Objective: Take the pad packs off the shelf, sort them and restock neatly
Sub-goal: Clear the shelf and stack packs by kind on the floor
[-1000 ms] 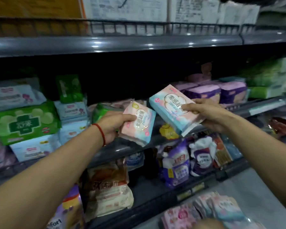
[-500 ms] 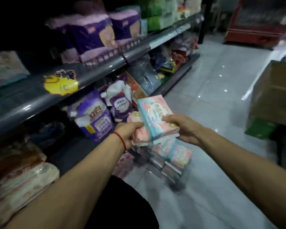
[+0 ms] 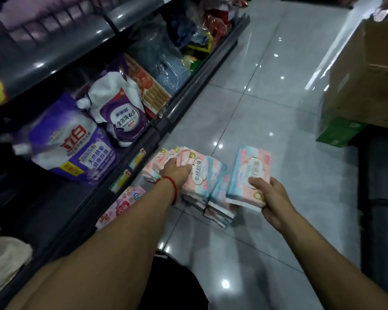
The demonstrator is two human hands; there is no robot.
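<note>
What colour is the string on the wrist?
Red; the wrist string on the left hand shows best in the head view.

Both your arms reach forward and down, bare to the elbow. Your left hand (image 3: pixel 177 173) lies palm-down with fingers curled over a pack — a red cord circles that wrist. Your right hand (image 3: pixel 270 195) is closed on a pack too, thumb on top, fingers wrapped beneath its near edge.
</note>
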